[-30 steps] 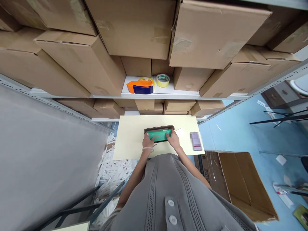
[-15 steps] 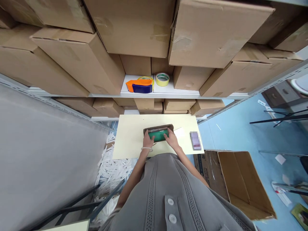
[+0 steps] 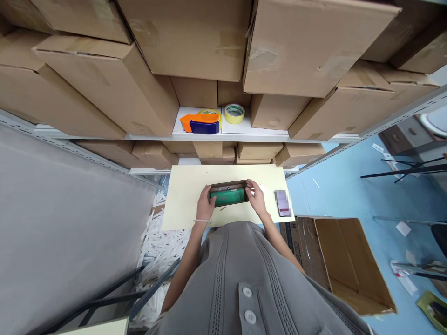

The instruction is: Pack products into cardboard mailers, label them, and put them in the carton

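Two hands and one box are entered as the principal items.

Item 1: a small brown box (image 3: 230,184), open at the top, is set flat near the middle of the pale yellow tabletop (image 3: 185,204). Its long side runs left to right. A green item (image 3: 228,197) is seen lying inside it.

Item 2: the left hand (image 3: 205,207) is placed at the box's left end, with its fingers (image 3: 208,195) closed around that end. A thin pale band (image 3: 199,221) is worn on the wrist.

Item 3: the right hand (image 3: 257,199) is placed at the box's right end, with its fingers (image 3: 252,187) curled over the far right corner and closed on it. The box is held at both ends while resting on the tabletop.

Sundry items on the tabletop:
- A purple, blurred object (image 3: 282,203) is noted near the right edge, well apart from the box.
- A small dark scrap (image 3: 222,209) is noted just in front of the box, between the two hands.

Shelf (image 3: 244,135), behind the tabletop: an orange and blue tape dispenser (image 3: 199,125) and a yellow tape roll (image 3: 234,113) are kept side by side. They are flanked and overhung by large cardboard cartons (image 3: 307,46).

Floor (image 3: 335,195), blue: an open cardboard carton (image 3: 352,270) is stood to the right of the tabletop, and a heap of white strips (image 3: 160,246) is piled to the left.
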`<state>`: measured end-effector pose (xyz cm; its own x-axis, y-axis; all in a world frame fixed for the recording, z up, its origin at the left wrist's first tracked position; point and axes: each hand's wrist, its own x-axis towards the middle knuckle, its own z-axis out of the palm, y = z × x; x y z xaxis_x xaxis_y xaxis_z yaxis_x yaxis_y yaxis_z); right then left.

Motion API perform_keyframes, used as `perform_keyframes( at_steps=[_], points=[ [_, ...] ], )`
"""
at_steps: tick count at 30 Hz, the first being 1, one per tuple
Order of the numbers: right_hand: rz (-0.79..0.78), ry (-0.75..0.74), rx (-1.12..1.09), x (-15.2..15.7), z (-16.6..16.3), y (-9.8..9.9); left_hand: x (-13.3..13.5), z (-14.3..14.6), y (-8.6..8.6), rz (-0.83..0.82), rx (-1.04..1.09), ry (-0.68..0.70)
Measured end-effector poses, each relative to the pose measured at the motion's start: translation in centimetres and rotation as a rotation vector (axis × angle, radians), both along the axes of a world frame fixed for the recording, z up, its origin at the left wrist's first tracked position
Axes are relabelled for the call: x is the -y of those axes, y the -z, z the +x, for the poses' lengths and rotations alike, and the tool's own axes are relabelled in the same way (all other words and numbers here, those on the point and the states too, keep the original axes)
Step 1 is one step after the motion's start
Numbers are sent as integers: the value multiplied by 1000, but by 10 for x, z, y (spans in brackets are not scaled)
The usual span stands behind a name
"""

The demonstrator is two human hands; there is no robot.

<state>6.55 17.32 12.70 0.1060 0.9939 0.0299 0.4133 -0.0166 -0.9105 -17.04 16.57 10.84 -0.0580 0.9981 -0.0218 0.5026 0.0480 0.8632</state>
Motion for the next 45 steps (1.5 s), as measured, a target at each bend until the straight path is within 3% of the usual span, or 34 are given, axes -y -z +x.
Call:
perform_keyframes(
  at_steps=[5,9,14,21,27,35,39,45],
  points=[
    [-26,49,59,6,22,5,10,-26,0,-66,-77,21],
    [-99,-48,110,16,27,19,21,-33,7,-148,-97,155],
    [-58,-135,206,29,16,26,33,-18,13,-144,-159,246],
    [-23,-175,373,31,11,25,36,3,7,-225,-408,203],
    [-79,-178,509,28,3,25,29,11,1,-273,-558,207],
    [-180,-136,669,21,-7,25,27,24,6,-254,-549,144],
    [-244,-207,875,17,-16,17,26,27,12,-205,-582,193],
    [-278,-244,1093,16,-39,8,17,34,14,-108,-731,380]
  ],
)
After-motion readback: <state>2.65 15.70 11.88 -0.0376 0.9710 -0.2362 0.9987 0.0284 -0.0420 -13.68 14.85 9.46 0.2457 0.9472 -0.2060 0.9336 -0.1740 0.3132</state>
